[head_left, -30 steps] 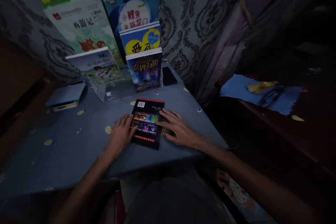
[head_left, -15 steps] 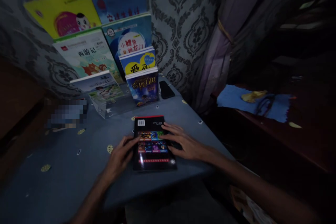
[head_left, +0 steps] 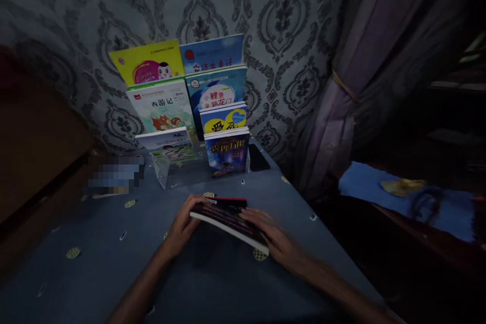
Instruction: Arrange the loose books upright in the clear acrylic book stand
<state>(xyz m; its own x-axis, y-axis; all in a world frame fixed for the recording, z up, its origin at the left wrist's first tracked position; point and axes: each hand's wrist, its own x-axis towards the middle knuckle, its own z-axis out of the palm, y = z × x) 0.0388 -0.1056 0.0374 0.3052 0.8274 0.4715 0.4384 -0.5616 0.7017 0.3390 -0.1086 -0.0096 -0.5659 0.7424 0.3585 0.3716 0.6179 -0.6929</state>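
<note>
A black paperback book (head_left: 224,216) is tilted up off the table, its near page edge raised toward me and its red-edged far side low. My left hand (head_left: 187,220) grips its left side, thumb side over the cover. My right hand (head_left: 270,232) holds the right side, fingers lying over the cover; what lies beneath the book is hidden. Just beyond stands a clear acrylic display rack (head_left: 162,174) with several upright books, among them a dark blue book (head_left: 228,154) in front and a white-topped book (head_left: 170,147) at left.
The blue-grey cloth-covered table (head_left: 114,273) ends at a slanting right edge. A black phone (head_left: 258,158) lies right of the rack. Blurred items (head_left: 116,174) are at left. A bench with blue cloth (head_left: 364,185) stands at right, near a tied curtain (head_left: 322,121).
The black book lay flat under both hands; now its near edge is lifted and both hands grip its sides. My view has tilted up, so the rack sits lower and further right.
</note>
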